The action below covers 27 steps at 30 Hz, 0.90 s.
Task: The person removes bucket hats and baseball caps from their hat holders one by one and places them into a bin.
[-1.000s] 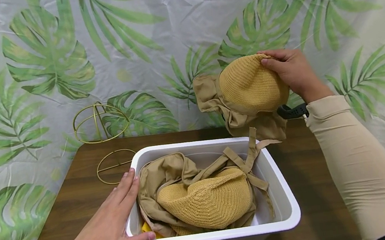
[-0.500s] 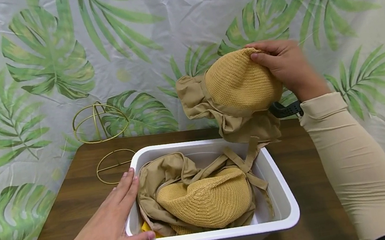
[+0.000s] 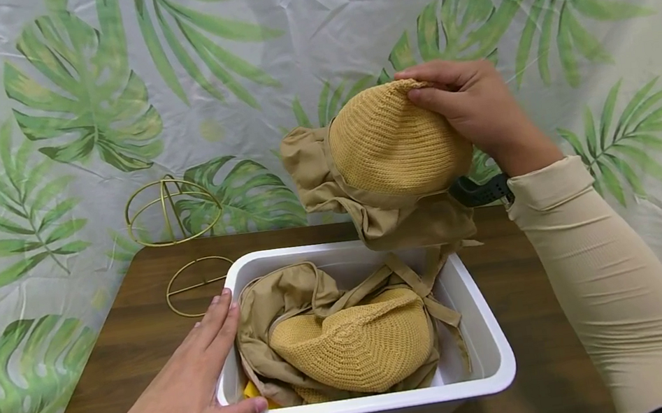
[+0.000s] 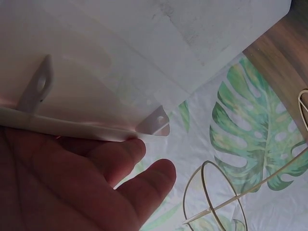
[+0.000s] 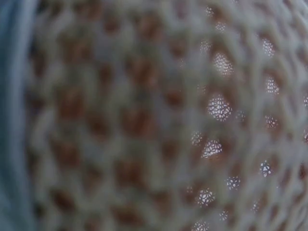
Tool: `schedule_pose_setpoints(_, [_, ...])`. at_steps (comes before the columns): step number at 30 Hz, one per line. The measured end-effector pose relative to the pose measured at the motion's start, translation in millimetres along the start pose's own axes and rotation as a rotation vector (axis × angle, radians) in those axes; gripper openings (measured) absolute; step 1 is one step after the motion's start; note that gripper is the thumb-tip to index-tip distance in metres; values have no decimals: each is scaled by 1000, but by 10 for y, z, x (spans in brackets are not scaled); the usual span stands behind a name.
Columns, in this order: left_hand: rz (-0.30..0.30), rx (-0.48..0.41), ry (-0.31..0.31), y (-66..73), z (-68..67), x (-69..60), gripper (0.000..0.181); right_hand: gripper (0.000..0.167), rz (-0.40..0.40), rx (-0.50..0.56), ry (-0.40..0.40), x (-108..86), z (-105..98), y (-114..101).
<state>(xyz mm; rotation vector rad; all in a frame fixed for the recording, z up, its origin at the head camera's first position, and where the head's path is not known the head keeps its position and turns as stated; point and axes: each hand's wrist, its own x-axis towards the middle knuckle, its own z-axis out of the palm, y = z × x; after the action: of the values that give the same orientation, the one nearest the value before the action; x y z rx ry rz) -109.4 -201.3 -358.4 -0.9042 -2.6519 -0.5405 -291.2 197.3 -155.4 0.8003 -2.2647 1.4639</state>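
With thumb and fingers my right hand (image 3: 476, 108) pinches the crown of a yellow knitted sun hat (image 3: 398, 144), held up above the back right of a white plastic tub (image 3: 384, 403). The hat's beige cloth brim hangs below the crown. Its weave fills the right wrist view, blurred. A second yellow knitted hat (image 3: 357, 347) with a beige brim and tie straps lies inside the tub. My left hand (image 3: 173, 391) rests on the tub's left rim, fingers extended and thumb at the front corner. In the left wrist view those fingers touch the underside of the rim.
A gold wire stand (image 3: 173, 211) with a round base stands on the brown wooden table (image 3: 116, 349), behind and left of the tub. A yellow item (image 3: 252, 392) peeks out at the tub's left corner. A leaf-print cloth (image 3: 309, 47) hangs behind the table.
My right hand has moved left and slightly up with the sun hat, bringing it further over the tub. The left hand and the tub have stayed in place.
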Motion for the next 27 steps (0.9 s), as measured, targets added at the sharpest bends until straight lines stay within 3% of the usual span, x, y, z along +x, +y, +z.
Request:
schedule_pose_setpoints(4, [-2, 4, 7, -1, 1, -4, 109, 25, -7, -2, 5, -21, 58, -112])
schedule_pose_setpoints(15, [-6, -3, -5, 1, -8, -6, 108, 21, -47, 144, -10, -77, 200, -287])
schedule_pose_setpoints(20, [-4, 0, -7, 7, -11, 0, 108, 22, -59, 147, -46, -162, 283, -338])
schedule_pose_setpoints(27, [-9, -6, -6, 0, -11, -1, 108, 24, -156, 99, -121, -298, 405, -328])
